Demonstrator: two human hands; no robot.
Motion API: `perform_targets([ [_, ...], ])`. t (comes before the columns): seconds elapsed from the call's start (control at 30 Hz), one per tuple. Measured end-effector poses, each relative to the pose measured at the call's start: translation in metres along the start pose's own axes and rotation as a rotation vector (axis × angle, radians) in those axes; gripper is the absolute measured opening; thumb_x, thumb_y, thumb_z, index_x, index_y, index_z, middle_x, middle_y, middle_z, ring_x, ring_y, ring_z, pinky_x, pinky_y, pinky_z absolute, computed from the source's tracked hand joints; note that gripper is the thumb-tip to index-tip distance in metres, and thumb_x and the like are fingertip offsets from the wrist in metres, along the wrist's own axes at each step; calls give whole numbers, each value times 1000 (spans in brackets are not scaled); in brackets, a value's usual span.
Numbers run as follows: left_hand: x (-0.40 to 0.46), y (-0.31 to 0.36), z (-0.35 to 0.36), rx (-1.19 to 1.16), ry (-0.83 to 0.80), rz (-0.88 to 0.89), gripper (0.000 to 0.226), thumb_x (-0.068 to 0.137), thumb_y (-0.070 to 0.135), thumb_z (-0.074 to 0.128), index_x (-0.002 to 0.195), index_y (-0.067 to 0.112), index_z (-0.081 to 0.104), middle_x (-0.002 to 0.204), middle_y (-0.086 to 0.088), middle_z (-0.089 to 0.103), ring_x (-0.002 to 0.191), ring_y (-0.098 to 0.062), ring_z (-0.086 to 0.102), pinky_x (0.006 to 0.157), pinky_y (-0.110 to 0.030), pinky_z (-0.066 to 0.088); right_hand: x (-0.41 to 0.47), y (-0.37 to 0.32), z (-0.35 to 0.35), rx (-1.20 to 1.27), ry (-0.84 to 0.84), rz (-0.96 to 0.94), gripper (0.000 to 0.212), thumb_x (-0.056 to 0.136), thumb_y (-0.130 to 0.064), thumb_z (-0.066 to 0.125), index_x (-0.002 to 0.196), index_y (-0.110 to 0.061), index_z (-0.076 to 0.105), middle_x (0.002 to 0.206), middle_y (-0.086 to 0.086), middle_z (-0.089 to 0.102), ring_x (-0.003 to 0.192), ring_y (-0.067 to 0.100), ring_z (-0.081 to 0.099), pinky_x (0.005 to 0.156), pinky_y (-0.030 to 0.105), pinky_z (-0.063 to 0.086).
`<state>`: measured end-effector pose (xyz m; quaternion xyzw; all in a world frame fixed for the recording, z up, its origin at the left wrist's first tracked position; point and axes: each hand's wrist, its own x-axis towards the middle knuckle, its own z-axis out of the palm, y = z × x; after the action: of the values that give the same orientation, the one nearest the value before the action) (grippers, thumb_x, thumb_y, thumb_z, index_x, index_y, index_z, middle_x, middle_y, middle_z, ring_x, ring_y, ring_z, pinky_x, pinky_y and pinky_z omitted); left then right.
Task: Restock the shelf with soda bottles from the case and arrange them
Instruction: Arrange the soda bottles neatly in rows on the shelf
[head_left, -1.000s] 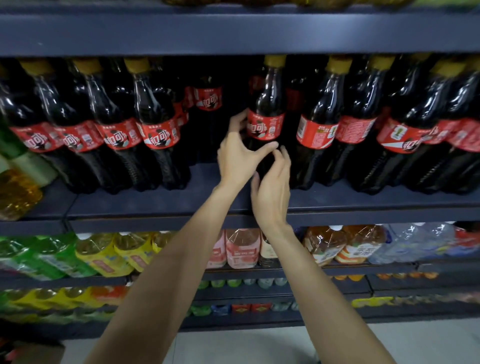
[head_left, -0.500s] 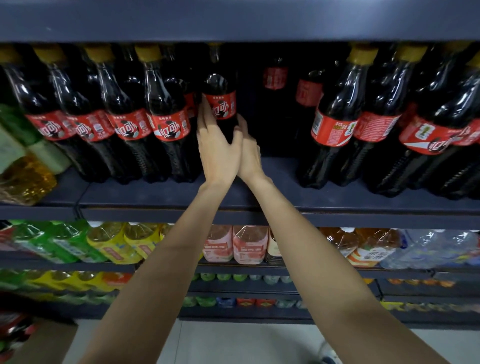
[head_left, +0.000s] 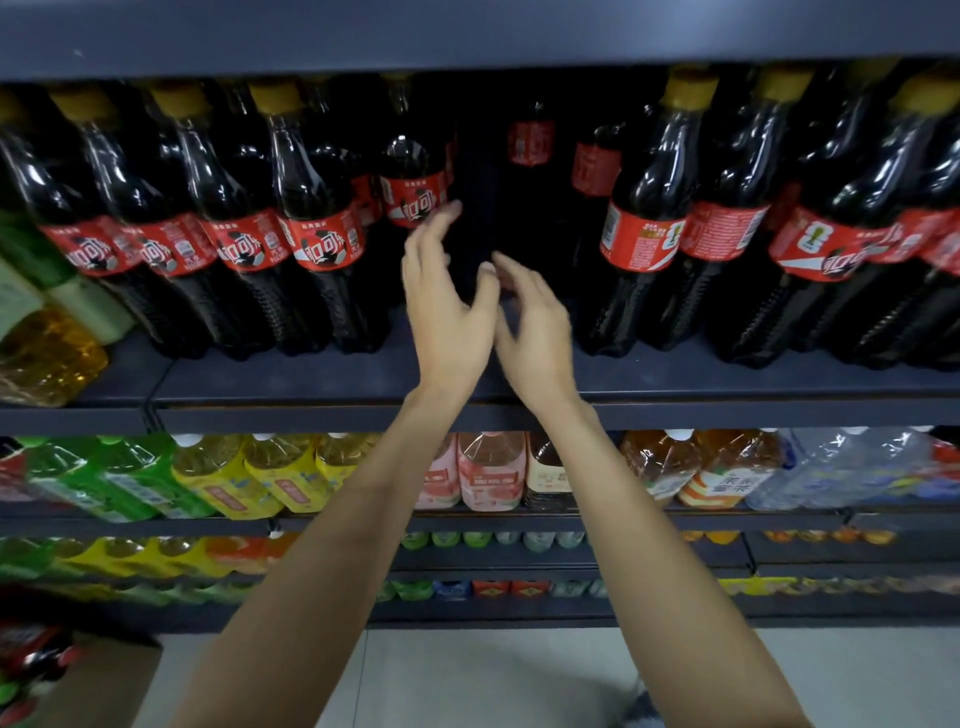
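Dark blue-grey metal shelving (head_left: 363, 382) filled the view, several tiers deep, above a pale tiled floor (head_left: 493, 675). On the upper tier stood rows of dark cola bottles in clear ribbed plastic (head_left: 317, 218), each with a yellow screw cap and a red wrap label bearing white Chinese characters; the lettering was too blurred to read with certainty. A gap in the front row lay at the centre, with one cola bottle set further back (head_left: 413, 176) and others dimly visible behind it. Bottles to the right of the gap (head_left: 644, 228) carried red labels with a small gold emblem.

Both hands were raised in front of that gap, empty. The left hand (head_left: 447, 312) had its fingers spread and relaxed, fingertips near the recessed bottle's label; contact could not be confirmed owing to blur. The right hand (head_left: 535, 322) sat just beside it, fingers loosely extended, gripping nothing.

The tier below held green, yellow, pink and orange drink bottles (head_left: 488, 473) with glossy film labels. A brown cardboard case (head_left: 98, 680) holding red-labelled bottles stood at lower left.
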<state>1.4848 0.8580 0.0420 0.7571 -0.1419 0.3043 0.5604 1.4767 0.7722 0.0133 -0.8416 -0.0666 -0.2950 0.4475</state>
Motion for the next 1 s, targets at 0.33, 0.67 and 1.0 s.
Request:
perform_targets([
  [0.33,-5,43,87,-60,-361,-148,99,64,55,80,140,21,27,134,-1,50,117,-14,54,91,-30,46,-37,36,-74,-198,369,128,49,87,-2,53,133,-2,39,130,14,45,120,26,46,95,30,42],
  [0.67,16,2,3,-388,-539,-213,68,71,38,73,130,17,46,116,6,63,105,-8,63,90,-23,48,-9,21,-91,317,-311,229,67,82,-10,72,131,-27,29,120,-13,52,111,-6,52,96,15,41],
  [1.0,18,-8,-71,1,-220,-105,69,91,16,64,149,15,27,139,-3,49,125,-5,49,102,-30,47,15,-14,15,398,-167,104,76,70,-18,82,132,-23,38,119,-13,55,113,7,53,96,21,46],
])
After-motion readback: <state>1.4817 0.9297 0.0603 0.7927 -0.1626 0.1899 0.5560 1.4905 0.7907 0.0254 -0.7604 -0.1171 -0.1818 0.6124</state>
